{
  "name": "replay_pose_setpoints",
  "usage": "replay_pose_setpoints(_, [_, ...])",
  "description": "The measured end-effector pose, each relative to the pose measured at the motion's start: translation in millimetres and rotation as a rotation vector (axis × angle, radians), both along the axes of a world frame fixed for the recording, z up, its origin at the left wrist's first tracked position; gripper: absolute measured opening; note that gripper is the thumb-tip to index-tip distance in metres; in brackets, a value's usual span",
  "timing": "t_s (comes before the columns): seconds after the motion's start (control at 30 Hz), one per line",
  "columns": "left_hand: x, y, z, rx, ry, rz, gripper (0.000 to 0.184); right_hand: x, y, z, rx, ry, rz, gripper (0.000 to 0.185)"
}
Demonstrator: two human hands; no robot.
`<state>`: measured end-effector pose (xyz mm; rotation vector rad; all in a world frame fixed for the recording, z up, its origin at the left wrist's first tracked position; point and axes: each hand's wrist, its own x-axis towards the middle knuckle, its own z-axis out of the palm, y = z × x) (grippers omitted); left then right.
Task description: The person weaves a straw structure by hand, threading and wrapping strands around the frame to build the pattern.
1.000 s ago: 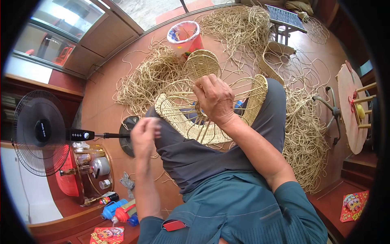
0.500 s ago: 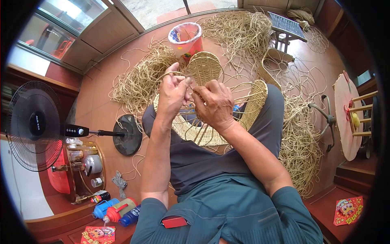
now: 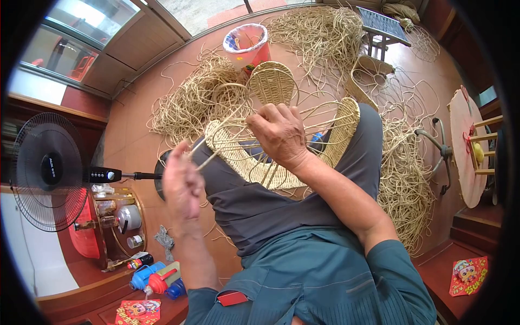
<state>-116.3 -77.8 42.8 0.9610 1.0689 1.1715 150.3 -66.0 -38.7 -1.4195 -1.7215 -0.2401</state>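
A half-woven piece of straw cord (image 3: 230, 147) lies curved across my lap, its loose strands reaching over the middle. Above that weave, my right hand (image 3: 278, 132) is closed, fingers curled down on the straw cords; its fingertips are hidden. My left hand (image 3: 183, 181) is out to the left, smeared by motion, with a straw cord (image 3: 208, 160) stretched from its fingers toward the right hand. A rounded woven panel (image 3: 272, 82) stands up just beyond the right hand.
Heaps of straw cord (image 3: 330, 38) lie on the floor ahead and at right (image 3: 403, 200). A lined red bin (image 3: 253, 54) stands ahead. An electric fan (image 3: 51, 168) is at left, near a shelf rack (image 3: 116, 222). A small stool (image 3: 383, 27) stands at the far right.
My left hand has moved away from the right hand, down and to the left, drawing a cord out. My right hand stays over the weave, shifted slightly left.
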Motion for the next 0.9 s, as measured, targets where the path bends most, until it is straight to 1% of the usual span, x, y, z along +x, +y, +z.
replay_pose_setpoints(0.03, [-28,4,-1,0.013,-0.009,0.117,0.044,0,0,-1,0.007,0.017,0.001,0.008])
replay_pose_setpoints(0.1, [-108,18,-13,0.027,-0.008,0.273,0.044,1,1,-2,0.021,0.05,0.008,0.008])
replay_pose_setpoints(0.17, [-178,24,-13,-0.079,0.012,0.507,0.034,2,2,-3,0.062,0.113,0.024,0.011])
replay_pose_setpoints(0.23, [-273,27,-36,-0.101,-0.053,0.543,0.022,3,1,-3,0.074,0.157,0.029,0.013])
replay_pose_setpoints(0.3, [-381,26,-63,-0.111,-0.051,0.567,0.017,5,0,-2,0.056,0.174,0.026,0.013])
replay_pose_setpoints(0.37, [-435,31,-79,-0.085,-0.049,0.811,0.019,7,-1,0,0.057,0.211,0.04,0.012])
replay_pose_setpoints(0.4, [-444,31,-84,-0.073,-0.05,0.935,0.021,7,-1,1,0.057,0.227,0.049,0.011])
replay_pose_setpoints(0.43, [-426,30,-86,-0.018,0.155,0.9,0.022,9,-1,2,0.064,0.26,0.057,0.011])
replay_pose_setpoints(0.5, [-322,29,-78,0.089,0.557,0.813,0.025,13,1,8,0.081,0.322,0.076,0.011])
replay_pose_setpoints(0.57, [-188,10,-42,0.164,0.74,0.35,0.029,17,0,13,0.063,0.358,0.085,0.011])
replay_pose_setpoints(0.6, [-119,-1,-36,0.168,0.626,0.142,0.025,18,-1,16,0.052,0.371,0.093,0.011])
replay_pose_setpoints(0.63, [-59,-11,-34,0.144,0.609,-0.042,0.019,20,-1,18,0.038,0.369,0.08,0.011])
replay_pose_setpoints(0.67, [2,-31,-29,0.08,0.543,-0.136,0.015,21,-1,21,0.026,0.363,0.07,0.011])
replay_pose_setpoints(0.7, [38,-35,-43,0.3,0.658,-0.21,0.016,23,-1,23,0.013,0.356,0.062,0.012])
replay_pose_setpoints(0.77, [97,-26,-44,0.634,0.82,-0.156,0.016,25,0,23,-0.014,0.336,0.073,0.011])
replay_pose_setpoints(0.83, [128,-1,-50,0.783,0.806,0.017,0.019,27,0,25,-0.049,0.34,0.078,0.01])
replay_pose_setpoints(0.9, [137,33,-72,0.879,0.865,0.083,0.018,29,2,27,-0.068,0.351,0.079,0.009])
